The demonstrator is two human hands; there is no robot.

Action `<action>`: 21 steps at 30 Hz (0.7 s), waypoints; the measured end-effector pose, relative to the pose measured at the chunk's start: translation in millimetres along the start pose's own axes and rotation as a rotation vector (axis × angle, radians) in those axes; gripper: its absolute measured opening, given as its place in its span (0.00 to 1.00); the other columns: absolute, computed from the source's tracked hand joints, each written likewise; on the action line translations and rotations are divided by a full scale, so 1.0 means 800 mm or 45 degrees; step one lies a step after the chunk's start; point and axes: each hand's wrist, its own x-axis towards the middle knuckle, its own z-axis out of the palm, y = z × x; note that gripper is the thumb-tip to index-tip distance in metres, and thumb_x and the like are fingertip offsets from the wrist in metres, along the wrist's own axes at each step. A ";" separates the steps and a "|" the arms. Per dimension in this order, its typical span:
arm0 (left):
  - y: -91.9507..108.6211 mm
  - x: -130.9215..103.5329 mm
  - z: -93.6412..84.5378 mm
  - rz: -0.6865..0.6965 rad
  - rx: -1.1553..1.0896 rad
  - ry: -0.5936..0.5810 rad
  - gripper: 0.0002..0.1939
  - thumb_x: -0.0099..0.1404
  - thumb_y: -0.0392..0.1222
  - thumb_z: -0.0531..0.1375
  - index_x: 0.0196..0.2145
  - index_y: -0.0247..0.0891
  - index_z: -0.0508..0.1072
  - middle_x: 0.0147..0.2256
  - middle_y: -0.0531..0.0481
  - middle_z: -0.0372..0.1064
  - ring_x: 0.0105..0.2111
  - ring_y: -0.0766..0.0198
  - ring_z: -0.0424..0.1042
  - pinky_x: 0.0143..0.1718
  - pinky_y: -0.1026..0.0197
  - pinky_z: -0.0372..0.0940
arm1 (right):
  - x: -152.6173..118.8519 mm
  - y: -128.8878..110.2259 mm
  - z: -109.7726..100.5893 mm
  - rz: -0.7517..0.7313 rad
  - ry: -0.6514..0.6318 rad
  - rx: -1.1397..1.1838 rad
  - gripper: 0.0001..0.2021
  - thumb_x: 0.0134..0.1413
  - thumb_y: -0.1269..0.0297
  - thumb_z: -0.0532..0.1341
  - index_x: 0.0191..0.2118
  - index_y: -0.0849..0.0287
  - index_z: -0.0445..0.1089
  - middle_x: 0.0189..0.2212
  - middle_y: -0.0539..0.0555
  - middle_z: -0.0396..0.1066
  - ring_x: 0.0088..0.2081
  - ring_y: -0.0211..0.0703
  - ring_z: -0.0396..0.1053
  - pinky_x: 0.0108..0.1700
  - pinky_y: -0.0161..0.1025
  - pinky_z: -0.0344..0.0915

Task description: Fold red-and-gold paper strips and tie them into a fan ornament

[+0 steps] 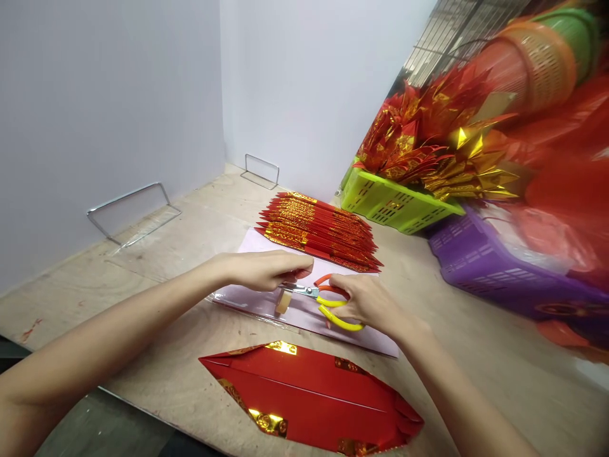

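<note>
My right hand (368, 303) holds a pair of scissors (340, 311) with yellow and orange handles, blades pointing left. My left hand (271, 270) is closed just above the blade tips; whatever its fingers pinch is too small to name. Below the blades a small roll of tape (283, 302) stands on a white sheet (257, 304). Behind both hands lies a stack of folded red and gold papers (318, 228). Nearer me, a single folded red paper (309, 397) with gold patches lies flat on the wooden table (157, 343).
Two metal wire stands (133, 212) (261, 171) are by the pale wall. At the right are a green basket (399, 203) of red and gold paper shapes, a purple basket (499, 273) with plastic bags, and blurred stacked baskets (542, 63).
</note>
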 end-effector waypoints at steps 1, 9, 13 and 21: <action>-0.001 0.000 0.000 -0.004 -0.007 0.007 0.16 0.51 0.19 0.48 0.29 0.41 0.52 0.27 0.56 0.51 0.25 0.68 0.51 0.26 0.63 0.49 | 0.000 0.000 0.000 -0.007 0.003 -0.014 0.16 0.49 0.57 0.67 0.44 0.53 0.74 0.31 0.51 0.76 0.30 0.41 0.70 0.32 0.34 0.55; -0.012 -0.002 0.009 -0.308 -0.469 0.640 0.05 0.62 0.34 0.54 0.31 0.41 0.58 0.28 0.56 0.60 0.29 0.67 0.63 0.31 0.63 0.59 | -0.032 0.004 -0.003 0.246 0.015 0.002 0.16 0.53 0.52 0.61 0.43 0.55 0.70 0.30 0.53 0.73 0.32 0.45 0.68 0.32 0.36 0.56; -0.006 -0.012 0.027 -0.457 -0.940 0.961 0.12 0.57 0.39 0.62 0.30 0.40 0.59 0.26 0.58 0.64 0.27 0.68 0.69 0.33 0.61 0.65 | -0.079 0.005 0.010 0.552 0.087 0.493 0.13 0.55 0.50 0.57 0.35 0.55 0.65 0.27 0.50 0.70 0.30 0.43 0.66 0.32 0.37 0.59; 0.040 -0.012 0.070 -0.427 -1.167 1.248 0.17 0.54 0.42 0.68 0.27 0.39 0.61 0.25 0.57 0.69 0.26 0.68 0.71 0.30 0.63 0.65 | -0.106 -0.107 0.100 0.484 0.218 1.528 0.36 0.50 0.26 0.45 0.39 0.57 0.62 0.22 0.47 0.61 0.20 0.37 0.62 0.24 0.36 0.60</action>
